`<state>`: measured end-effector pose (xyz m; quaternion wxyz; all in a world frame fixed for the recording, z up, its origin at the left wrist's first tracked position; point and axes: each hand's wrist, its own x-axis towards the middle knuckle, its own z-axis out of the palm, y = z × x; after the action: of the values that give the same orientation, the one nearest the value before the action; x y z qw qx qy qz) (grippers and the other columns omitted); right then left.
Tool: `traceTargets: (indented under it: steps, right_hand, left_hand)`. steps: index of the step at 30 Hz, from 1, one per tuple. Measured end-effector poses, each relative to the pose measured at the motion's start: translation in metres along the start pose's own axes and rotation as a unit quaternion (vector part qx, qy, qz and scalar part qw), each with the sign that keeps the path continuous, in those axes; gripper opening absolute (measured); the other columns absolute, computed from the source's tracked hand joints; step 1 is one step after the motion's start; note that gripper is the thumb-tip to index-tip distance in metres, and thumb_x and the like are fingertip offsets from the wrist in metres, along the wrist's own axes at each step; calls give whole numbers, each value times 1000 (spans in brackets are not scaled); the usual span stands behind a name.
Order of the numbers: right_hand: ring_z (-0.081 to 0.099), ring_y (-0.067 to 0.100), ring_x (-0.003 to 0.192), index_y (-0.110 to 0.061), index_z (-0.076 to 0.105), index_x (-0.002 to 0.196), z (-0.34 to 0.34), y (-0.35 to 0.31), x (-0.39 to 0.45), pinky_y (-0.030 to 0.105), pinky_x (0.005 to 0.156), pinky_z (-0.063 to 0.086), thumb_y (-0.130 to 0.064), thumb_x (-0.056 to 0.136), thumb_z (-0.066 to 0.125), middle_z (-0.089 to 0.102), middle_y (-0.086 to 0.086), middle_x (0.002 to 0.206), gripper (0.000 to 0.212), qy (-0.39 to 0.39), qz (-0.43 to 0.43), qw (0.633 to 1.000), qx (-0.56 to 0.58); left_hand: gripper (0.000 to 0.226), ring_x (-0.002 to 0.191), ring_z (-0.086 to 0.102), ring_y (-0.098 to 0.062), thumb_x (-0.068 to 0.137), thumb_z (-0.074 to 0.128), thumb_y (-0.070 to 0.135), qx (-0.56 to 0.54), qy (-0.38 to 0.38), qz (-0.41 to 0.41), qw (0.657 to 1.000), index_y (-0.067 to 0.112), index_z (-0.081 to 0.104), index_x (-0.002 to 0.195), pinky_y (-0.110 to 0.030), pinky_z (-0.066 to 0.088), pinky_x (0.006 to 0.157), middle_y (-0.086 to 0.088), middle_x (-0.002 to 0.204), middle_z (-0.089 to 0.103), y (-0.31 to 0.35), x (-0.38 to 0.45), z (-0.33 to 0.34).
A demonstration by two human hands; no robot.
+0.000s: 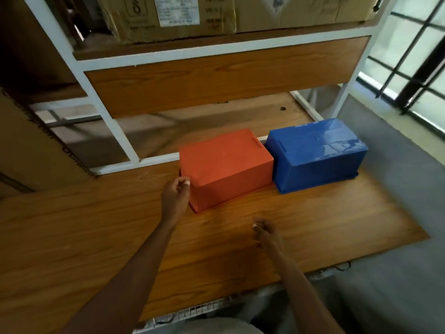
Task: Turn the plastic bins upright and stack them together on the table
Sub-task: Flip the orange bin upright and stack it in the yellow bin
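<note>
A wood-grain counter fills the near part of the scene, backed on the far side by a white metal shelf frame with a wooden panel across it. Cardboard boxes sit on the shelf above, and a barred window lets in light at the far right.

Two plastic bins rest upside down on the counter, bottoms facing up, side by side toward the far edge. The orange bin is on the left and the blue bin on the right; their adjoining sides look touching or very nearly so. Both sit with rims down on the wood, slightly angled to the counter's edge.

The left hand reaches in from the near side to the orange bin's near-left corner. Its fingers are curled loosely, the thumb tip right at the bin's top edge, but they do not wrap the bin; whether they actually touch the plastic cannot be told.

The right hand hovers over bare counter, near and to the right of the orange bin, clear of both bins. Its fingers are loosely bent, grasping nothing.
</note>
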<state>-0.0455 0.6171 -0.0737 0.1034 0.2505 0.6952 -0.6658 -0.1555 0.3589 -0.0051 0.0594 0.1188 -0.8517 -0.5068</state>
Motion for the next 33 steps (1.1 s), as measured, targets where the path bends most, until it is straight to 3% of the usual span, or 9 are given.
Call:
traceTargets:
  steps: [2, 5, 10, 12, 15, 23, 27, 29, 33]
  right_hand:
    - [64, 24, 82, -22, 66, 120, 0, -1, 8, 31, 61, 50, -17, 104, 63, 69, 2, 104, 17, -5, 3, 1000, -14]
    - [59, 20, 70, -17, 66, 125, -1, -5, 22, 33, 56, 47, -16, 104, 63, 68, 1, 96, 21, -6, 21, 1000, -11]
    - [67, 20, 87, -23, 64, 131, -3, -1, 26, 28, 61, 53, -21, 104, 63, 68, 3, 118, 26, 4, 32, 999, 16]
    - [66, 18, 88, -21, 64, 135, 0, 3, 27, 25, 60, 53, -24, 104, 64, 67, 5, 120, 32, 0, 30, 999, 20]
    - [67, 20, 95, -22, 64, 134, 8, 2, 29, 27, 65, 54, -25, 104, 62, 68, 5, 122, 30, -1, 43, 999, 25]
    - [66, 24, 87, -21, 65, 128, 22, -13, 43, 31, 65, 52, -21, 105, 60, 72, 8, 117, 24, 37, 44, 997, 55]
    - [69, 26, 86, -20, 66, 124, 26, -8, 47, 33, 67, 53, -23, 104, 62, 73, 8, 114, 21, 54, 43, 995, 76]
    - [70, 29, 89, -19, 69, 124, 27, 0, 48, 40, 75, 56, -24, 102, 63, 76, 10, 111, 24, 62, 38, 996, 56]
    - [72, 33, 110, -15, 71, 128, 23, 15, 50, 48, 95, 58, -22, 100, 66, 77, 14, 114, 29, 74, 44, 995, 53]
  left_hand:
    - [31, 113, 63, -18, 103, 59, 34, 14, 28, 44, 999, 20, 65, 130, -28, 54, 82, -3, 130, 64, 14, 27, 6]
    - [48, 135, 48, -24, 103, 59, 31, 72, 28, 82, 994, 20, 52, 149, -34, 45, 103, -9, 153, 47, 34, 68, 15]
    - [64, 162, -2, -30, 109, 40, 40, 267, -125, 44, 954, 28, 14, 167, -59, 16, 124, -2, 176, -2, 41, 125, 18]
    - [63, 162, -5, -30, 111, 33, 41, 296, -177, 31, 938, 29, 8, 167, -60, 8, 125, 0, 176, -7, 35, 135, 17]
    - [61, 160, 10, -35, 110, 34, 43, 305, -193, 30, 932, 28, 16, 167, -59, 11, 124, 2, 176, 6, 29, 131, 14]
    - [49, 138, 49, -31, 102, 49, 55, 269, -98, 72, 955, 29, 52, 143, -58, 37, 115, -4, 149, 53, 2, 84, -4]
    - [34, 106, 65, -15, 102, 51, 53, 166, -57, 54, 983, 30, 62, 125, -41, 57, 91, 4, 122, 68, -16, 37, -18]
    - [29, 94, 65, -12, 105, 51, 47, 105, -59, 18, 993, 26, 65, 120, -29, 53, 76, 4, 111, 69, -20, 19, -25]
    - [26, 83, 64, -13, 105, 50, 49, 19, -97, -25, 995, 32, 67, 96, -27, 47, 68, 8, 88, 66, -32, -1, -28]
